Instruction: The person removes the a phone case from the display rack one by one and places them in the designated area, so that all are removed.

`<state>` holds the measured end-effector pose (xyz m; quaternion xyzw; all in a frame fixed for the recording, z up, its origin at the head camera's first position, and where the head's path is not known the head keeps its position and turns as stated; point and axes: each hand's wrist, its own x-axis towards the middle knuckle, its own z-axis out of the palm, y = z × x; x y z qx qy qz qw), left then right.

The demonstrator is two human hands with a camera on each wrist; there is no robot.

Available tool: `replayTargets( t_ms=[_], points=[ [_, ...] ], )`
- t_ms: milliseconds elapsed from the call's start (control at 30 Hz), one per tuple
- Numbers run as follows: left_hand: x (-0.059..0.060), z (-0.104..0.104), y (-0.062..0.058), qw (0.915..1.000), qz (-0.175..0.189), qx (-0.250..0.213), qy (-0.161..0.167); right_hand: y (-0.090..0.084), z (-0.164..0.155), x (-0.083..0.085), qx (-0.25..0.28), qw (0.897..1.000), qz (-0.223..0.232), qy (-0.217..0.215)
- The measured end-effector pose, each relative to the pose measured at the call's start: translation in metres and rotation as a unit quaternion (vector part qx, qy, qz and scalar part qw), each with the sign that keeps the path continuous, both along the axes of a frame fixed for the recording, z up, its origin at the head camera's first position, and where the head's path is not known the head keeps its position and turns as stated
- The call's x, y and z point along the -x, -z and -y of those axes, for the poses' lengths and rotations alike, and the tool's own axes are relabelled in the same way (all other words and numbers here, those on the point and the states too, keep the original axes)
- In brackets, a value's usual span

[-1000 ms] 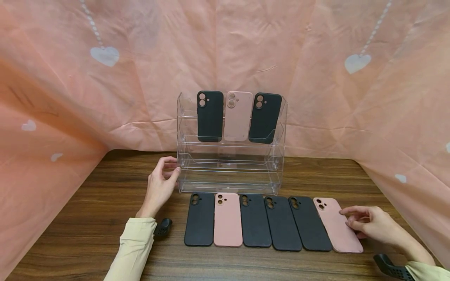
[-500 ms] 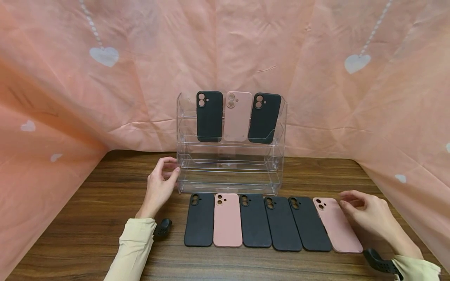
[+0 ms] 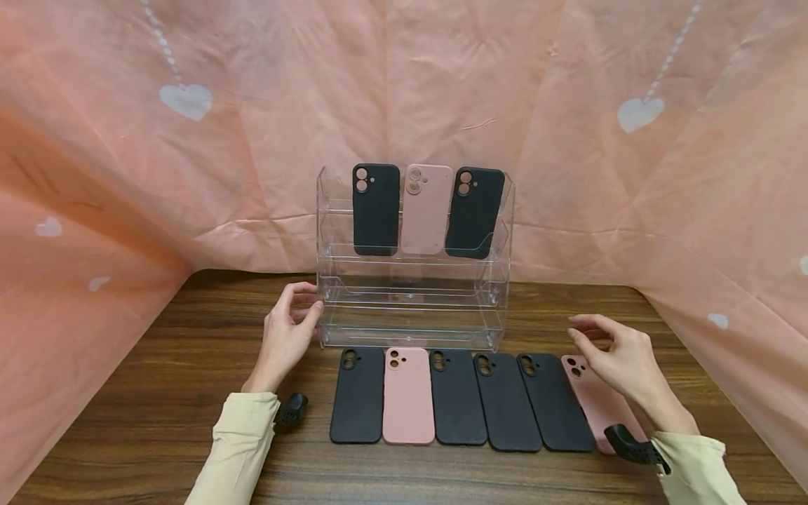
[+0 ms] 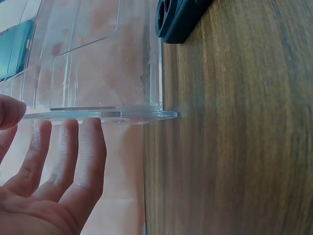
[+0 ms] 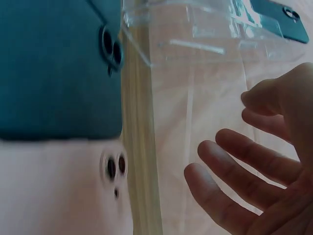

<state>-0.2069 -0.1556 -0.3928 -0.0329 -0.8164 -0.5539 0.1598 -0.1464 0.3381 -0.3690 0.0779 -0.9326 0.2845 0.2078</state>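
Note:
A clear acrylic tiered stand (image 3: 410,339) holds two black phone cases and a pink phone case (image 3: 427,210) between them in its top tier. At its left side, my left hand (image 3: 285,338) touches the side panel; in the left wrist view the fingers (image 4: 90,147) extend to the panel with their tips against it. My right hand (image 3: 621,358) is raised over the pink phone case (image 3: 600,396) at the right end of the front row, partly covering it. Its fingers (image 5: 230,183) are loosely bent with nothing between them.
In front of the stand lies a row of several phone cases, black (image 3: 356,396) and pink (image 3: 409,396), flat on the wooden table (image 3: 158,372). A peach curtain (image 3: 252,140) with white hearts hangs behind and at both sides.
My right hand has left the rightmost pink phone case and moved up and to the left, toward the stand. The left hand stays at the stand's side.

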Motion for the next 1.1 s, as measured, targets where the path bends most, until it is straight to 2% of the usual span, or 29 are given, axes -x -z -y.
replayTargets(
  t_ms=[300, 733, 1000, 1100],
  points=[
    [0.0, 0.0, 0.001, 1.0, 0.002, 0.003, 0.004, -0.008, 0.032, 0.018, 0.044, 0.998, -0.026, -0.024],
    [0.001, 0.0, -0.001, 0.9999, -0.002, 0.006, 0.009, -0.007, 0.066, 0.04, 0.073, 0.995, -0.062, -0.008],
    [0.0, 0.005, -0.011, 0.9997, 0.003, 0.021, 0.013, -0.003, 0.081, 0.047, 0.112, 0.992, -0.06, 0.003],
    [0.002, 0.006, -0.018, 0.9995, -0.016, 0.028, 0.005, -0.001, 0.085, 0.049, 0.14, 0.988, -0.061, -0.007]
  ],
)
